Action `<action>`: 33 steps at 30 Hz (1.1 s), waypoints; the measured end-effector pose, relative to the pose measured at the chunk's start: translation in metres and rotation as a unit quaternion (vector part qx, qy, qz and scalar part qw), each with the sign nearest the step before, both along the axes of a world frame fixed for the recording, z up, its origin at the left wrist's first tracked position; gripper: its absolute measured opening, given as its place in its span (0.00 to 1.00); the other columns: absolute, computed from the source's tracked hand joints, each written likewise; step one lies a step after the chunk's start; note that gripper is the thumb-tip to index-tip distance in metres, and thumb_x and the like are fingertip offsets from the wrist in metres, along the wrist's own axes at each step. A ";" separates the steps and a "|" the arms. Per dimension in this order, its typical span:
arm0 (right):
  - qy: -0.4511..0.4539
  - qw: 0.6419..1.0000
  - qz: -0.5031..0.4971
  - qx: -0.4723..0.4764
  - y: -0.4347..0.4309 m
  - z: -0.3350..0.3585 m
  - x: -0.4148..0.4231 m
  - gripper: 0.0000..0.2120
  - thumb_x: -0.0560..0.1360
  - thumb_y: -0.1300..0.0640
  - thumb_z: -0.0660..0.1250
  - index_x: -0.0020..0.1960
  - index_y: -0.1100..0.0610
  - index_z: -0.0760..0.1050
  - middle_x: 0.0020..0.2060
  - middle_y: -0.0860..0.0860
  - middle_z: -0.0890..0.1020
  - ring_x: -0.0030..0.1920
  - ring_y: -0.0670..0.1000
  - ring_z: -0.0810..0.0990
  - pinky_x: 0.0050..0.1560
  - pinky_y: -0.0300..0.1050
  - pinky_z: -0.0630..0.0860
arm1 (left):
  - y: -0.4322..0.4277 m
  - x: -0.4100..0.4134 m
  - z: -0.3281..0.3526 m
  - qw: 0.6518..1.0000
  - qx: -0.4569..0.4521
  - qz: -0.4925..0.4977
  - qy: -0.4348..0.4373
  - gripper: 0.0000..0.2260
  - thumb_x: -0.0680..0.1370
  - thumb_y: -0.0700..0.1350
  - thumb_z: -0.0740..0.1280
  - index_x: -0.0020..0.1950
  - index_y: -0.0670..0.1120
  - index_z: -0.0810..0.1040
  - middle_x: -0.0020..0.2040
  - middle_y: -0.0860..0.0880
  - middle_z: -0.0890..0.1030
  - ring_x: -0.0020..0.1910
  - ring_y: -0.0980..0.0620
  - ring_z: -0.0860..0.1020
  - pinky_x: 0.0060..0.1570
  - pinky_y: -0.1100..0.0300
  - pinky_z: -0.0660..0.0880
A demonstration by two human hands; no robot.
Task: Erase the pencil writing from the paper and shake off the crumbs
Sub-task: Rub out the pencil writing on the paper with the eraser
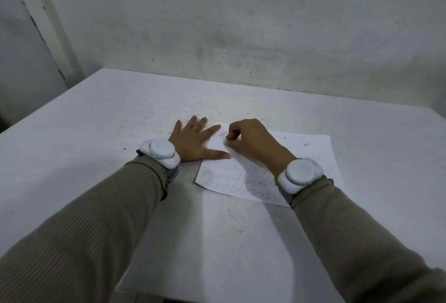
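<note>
1. The left hand (193, 141) lies flat with its fingers spread on the white table (108, 114), thumb and forefinger touching the left edge of the sheet.
2. The white paper sheet (311, 153) lies flat mid-table, with pencil writing (224, 177) on its near part.
3. The right hand (253, 143) is curled, its fingertips pinching a small pale eraser (226, 142) against the sheet's upper left.
4. Dark crumbs (305, 144) lie near the far edge.

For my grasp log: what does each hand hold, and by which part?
The right hand pinches a small pale eraser in its fingertips; which part cannot be told. The left hand holds nothing, resting flat on the paper.
</note>
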State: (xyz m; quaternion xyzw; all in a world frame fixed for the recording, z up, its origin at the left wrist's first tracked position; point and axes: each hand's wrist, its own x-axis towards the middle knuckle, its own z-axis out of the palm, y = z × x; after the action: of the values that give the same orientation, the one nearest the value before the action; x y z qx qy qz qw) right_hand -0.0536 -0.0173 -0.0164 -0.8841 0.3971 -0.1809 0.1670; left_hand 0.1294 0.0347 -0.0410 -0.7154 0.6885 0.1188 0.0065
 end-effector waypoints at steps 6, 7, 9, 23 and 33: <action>-0.018 1.000 0.009 0.010 0.005 -0.001 0.001 0.04 0.73 0.60 0.68 0.40 0.57 0.80 0.39 0.49 0.83 0.42 0.49 0.79 0.45 0.42 0.75 | 0.001 -0.001 0.000 1.000 -0.002 0.001 0.002 0.55 0.55 0.84 0.45 0.79 0.63 0.43 0.81 0.51 0.41 0.79 0.48 0.37 0.75 0.39 0.37; -0.010 0.999 0.029 0.020 0.006 0.000 -0.001 0.03 0.73 0.59 0.69 0.40 0.56 0.80 0.39 0.48 0.83 0.42 0.47 0.79 0.45 0.40 0.75 | 0.001 -0.001 0.000 1.000 -0.001 0.000 0.003 0.55 0.55 0.84 0.45 0.79 0.63 0.43 0.81 0.50 0.41 0.79 0.48 0.37 0.75 0.39 0.37; 0.007 0.999 0.038 0.025 0.003 0.003 -0.005 0.03 0.72 0.57 0.71 0.39 0.54 0.79 0.39 0.46 0.83 0.42 0.46 0.80 0.45 0.40 0.75 | 0.001 -0.001 0.001 1.000 0.002 -0.001 0.002 0.55 0.55 0.84 0.45 0.79 0.63 0.43 0.81 0.50 0.41 0.79 0.49 0.37 0.75 0.39 0.37; -0.006 1.000 -0.013 -0.009 -0.009 -0.003 -0.019 0.04 0.73 0.58 0.69 0.40 0.58 0.79 0.38 0.49 0.83 0.41 0.47 0.78 0.45 0.43 0.75 | -0.001 -0.001 -0.002 1.000 -0.006 -0.004 0.001 0.54 0.58 0.85 0.48 0.79 0.63 0.44 0.81 0.50 0.41 0.79 0.48 0.37 0.75 0.38 0.37; 0.005 1.000 0.016 -0.013 -0.004 -0.003 -0.028 0.06 0.72 0.57 0.70 0.37 0.52 0.77 0.36 0.44 0.82 0.37 0.41 0.75 0.40 0.37 0.69 | -0.001 0.000 -0.001 1.000 -0.006 -0.005 -0.009 0.53 0.60 0.85 0.49 0.80 0.62 0.44 0.81 0.50 0.41 0.79 0.47 0.38 0.75 0.38 0.38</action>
State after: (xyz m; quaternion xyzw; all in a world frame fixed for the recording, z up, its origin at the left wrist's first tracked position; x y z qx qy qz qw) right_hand -0.0815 -0.0216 -0.0196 -0.8936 0.3809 -0.1790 0.1561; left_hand 0.1294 0.0341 -0.0425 -0.7130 0.6927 0.1080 0.0090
